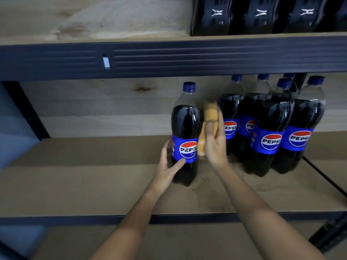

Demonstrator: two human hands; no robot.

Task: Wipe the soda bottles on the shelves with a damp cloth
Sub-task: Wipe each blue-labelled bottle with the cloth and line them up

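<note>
A: Entry. We have one Pepsi bottle point(185, 132) standing on the shelf board point(93, 184), set apart to the left of the cluster of Pepsi bottles point(270, 128). Our left hand point(168, 162) wraps its lower body, thumb across the bottom edge of the blue label point(185, 149).

B: And the right hand point(216, 145)?

A: It is clamped on the folded yellow cloth point(207, 126), thumb over the front. The cloth stands up past the fingertips against the bottle's right flank; the frame is blurred there, so we cannot tell if it truly touches.

B: Method, as we judge it?

A: We keep the left grip low and firm so the bottle cannot tip, run the cloth from the shoulder above our holding hand down toward it, then turn the bottle to reach the far side. Cap point(189, 86) last.
</note>
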